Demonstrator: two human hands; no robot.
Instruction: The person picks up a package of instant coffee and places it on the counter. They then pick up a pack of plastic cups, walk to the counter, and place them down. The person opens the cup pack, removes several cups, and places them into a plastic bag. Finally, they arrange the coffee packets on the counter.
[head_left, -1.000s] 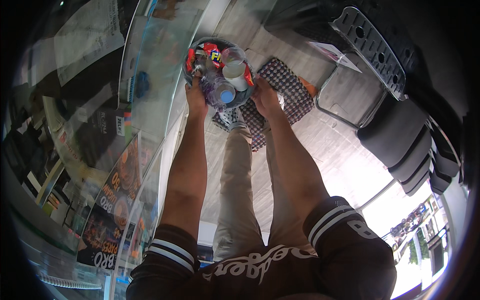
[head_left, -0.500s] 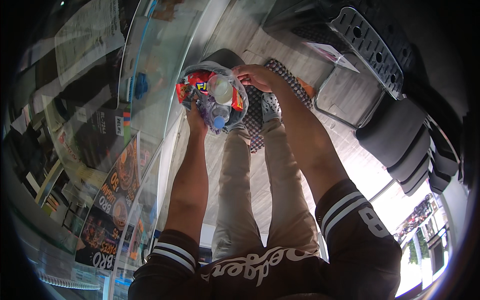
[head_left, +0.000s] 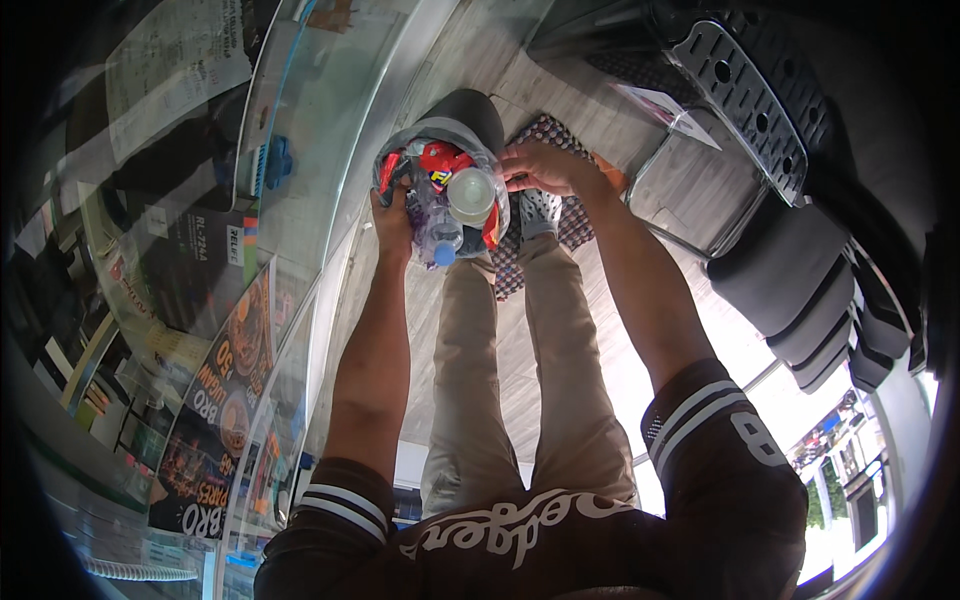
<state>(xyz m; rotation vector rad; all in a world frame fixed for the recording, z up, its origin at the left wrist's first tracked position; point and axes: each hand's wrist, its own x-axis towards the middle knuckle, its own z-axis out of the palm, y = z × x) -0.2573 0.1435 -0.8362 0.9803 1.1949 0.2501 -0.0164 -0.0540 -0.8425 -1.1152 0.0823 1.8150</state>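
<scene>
Below me a dark grey trash bin (head_left: 474, 112) leans with its mouth toward me, lined with a translucent plastic bin liner (head_left: 405, 142). Rubbish fills it: red snack wrappers (head_left: 442, 156), a clear plastic cup (head_left: 470, 196), and a clear bottle with a blue cap (head_left: 441, 240). My left hand (head_left: 392, 218) is closed round the liner at the left rim, its fingertips partly hidden by the rubbish. At the right rim my right hand (head_left: 541, 168) has its fingers bent on the liner's edge; the bin partly hides their tips.
On the left runs a glass display counter (head_left: 340, 140) with posters and boxes behind the glass. A patterned mat (head_left: 575, 232) lies under my feet. To the right stand a metal-framed chair (head_left: 690, 190) and dark grey seats (head_left: 785, 275).
The bin has tipped and shifted slightly right and toward me, so more of its dark side shows. Both hands have moved with its rim.
</scene>
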